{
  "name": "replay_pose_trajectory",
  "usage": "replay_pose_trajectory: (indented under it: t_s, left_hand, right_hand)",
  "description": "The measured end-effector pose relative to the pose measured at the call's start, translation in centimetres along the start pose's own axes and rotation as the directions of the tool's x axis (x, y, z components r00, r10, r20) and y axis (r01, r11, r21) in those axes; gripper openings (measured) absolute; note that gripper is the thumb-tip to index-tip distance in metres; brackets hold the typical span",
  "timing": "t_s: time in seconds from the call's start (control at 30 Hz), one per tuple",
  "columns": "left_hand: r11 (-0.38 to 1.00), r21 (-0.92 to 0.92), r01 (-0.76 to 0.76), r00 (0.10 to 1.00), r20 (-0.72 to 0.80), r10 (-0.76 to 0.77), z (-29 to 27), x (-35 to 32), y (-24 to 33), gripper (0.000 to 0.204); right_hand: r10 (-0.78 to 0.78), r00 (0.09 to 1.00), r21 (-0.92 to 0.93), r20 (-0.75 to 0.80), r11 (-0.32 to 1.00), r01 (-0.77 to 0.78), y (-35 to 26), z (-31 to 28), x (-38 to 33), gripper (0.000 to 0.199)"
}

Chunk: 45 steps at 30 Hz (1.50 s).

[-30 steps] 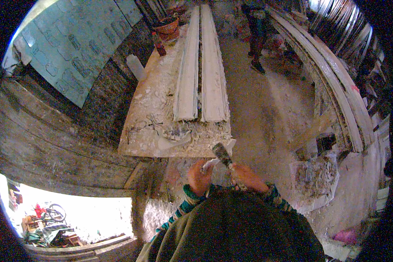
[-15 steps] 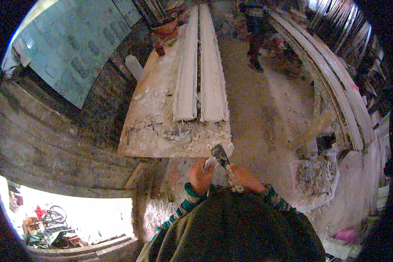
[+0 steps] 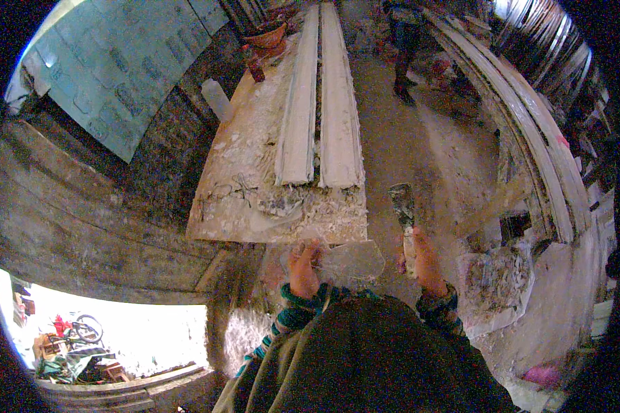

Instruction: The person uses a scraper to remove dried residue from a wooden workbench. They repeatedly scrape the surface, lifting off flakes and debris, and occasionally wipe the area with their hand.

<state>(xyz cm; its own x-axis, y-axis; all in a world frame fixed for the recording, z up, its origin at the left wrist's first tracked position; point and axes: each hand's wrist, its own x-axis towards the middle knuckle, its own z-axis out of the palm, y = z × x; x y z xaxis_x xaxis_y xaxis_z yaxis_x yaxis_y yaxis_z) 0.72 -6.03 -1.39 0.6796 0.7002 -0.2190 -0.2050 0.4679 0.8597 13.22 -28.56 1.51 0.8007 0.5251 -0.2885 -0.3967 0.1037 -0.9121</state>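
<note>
In my right hand (image 3: 426, 260) is a putty knife (image 3: 402, 206), its dark, smeared blade pointing away from me. My fingers wrap round its pale, crusted handle. My left hand (image 3: 304, 267) is closed on the edge of a flat, thin, see-through sheet (image 3: 355, 260), perhaps plastic or glass. That sheet lies level just off the near edge of a plaster-covered workbench (image 3: 244, 155). Two long white moulded strips (image 3: 297, 131) run side by side along the bench, away from me, with a narrow dark gap between them. Crumbled white residue lies before their near ends.
An orange basin (image 3: 267, 38), a red bottle (image 3: 253, 63) and a white container (image 3: 217, 100) stand on the bench's far left. More long strips (image 3: 523, 117) lie at the right. A person (image 3: 403, 51) stands in the aisle. A crusted sheet (image 3: 496, 286) lies at right.
My right hand has moved right with the putty knife, away from my left hand. The see-through sheet now shows flat beside my left hand, which has shifted slightly left.
</note>
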Motion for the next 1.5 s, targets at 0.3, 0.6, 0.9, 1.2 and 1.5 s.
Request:
replay_pose_trajectory:
  t_s: [0.3, 0.6, 0.9, 1.2, 1.5]
  left_hand:
    - [1.0, -0.026, 0.015, 1.0, -0.02, -0.016, 0.7, -0.4, 1.0, 0.013]
    - [0.991, 0.124, -0.041, 0.999, 0.008, 0.04, 0.6, -0.4, 0.7, 0.012]
    - [0.996, 0.01, 0.092, 0.992, -0.083, -0.091, -6.4, 4.0, -2.2, 0.017]
    - [0.998, 0.059, 0.027, 0.983, -0.182, -0.016, -12.0, 14.1, 3.0, 0.02]
    - [0.924, -0.349, -0.156, 0.984, 0.02, 0.174, -19.9, 26.8, 2.9, 0.013]
  right_hand:
    - [-0.056, 0.998, -0.159, -0.022, 0.986, 0.052, 1.7, -1.7, 0.2, 0.044]
    - [-0.014, 1.0, -0.162, -0.01, 0.987, 0.012, 2.4, -1.1, 0.0, 0.044]
    - [-0.039, 0.997, -0.211, 0.062, 0.976, 0.051, 3.2, -2.0, 0.7, 0.042]
    - [-0.003, 1.0, -0.246, 0.02, 0.969, 0.008, 2.7, -1.6, 1.2, 0.041]
    - [0.024, 0.998, -0.191, 0.054, 0.982, -0.013, 3.4, -2.7, 1.7, 0.037]
